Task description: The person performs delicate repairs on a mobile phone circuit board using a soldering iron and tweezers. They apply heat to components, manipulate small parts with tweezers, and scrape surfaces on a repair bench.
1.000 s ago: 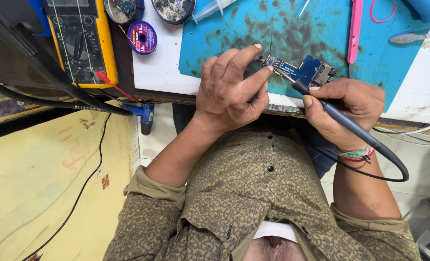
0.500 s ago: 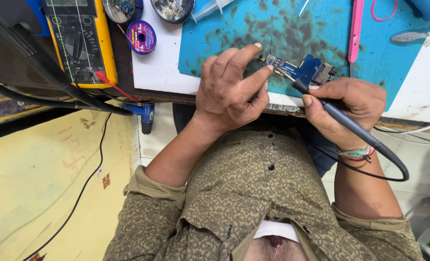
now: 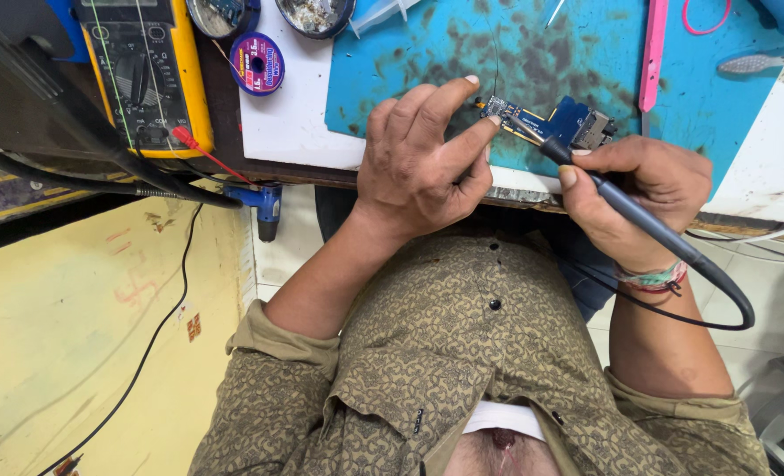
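On table (image 3: 286, 132), nothing moved since a second back. Pinning circuit board (image 3: 546, 123) with left hand (image 3: 418, 172) fingertip; gripping soldering iron (image 3: 639, 220) in right hand (image 3: 652, 189).

A small circuit board (image 3: 546, 123) lies on the work mat (image 3: 410, 62), near the mat's front edge. The left hand (image 3: 418, 167) sits to the left of the board, one fingertip touching its left end. The right hand (image 3: 643, 189) is to the right and holds a soldering iron (image 3: 621, 204), whose tip seems to rest on the board, though the contact is too small to tell. The iron's cord (image 3: 727, 300) loops off past the wrist. Left of the mat lie a solder spool (image 3: 257, 63) and, further left, a multimeter (image 3: 145, 70). A slim flat tool (image 3: 652, 53) lies on the mat behind the right hand.
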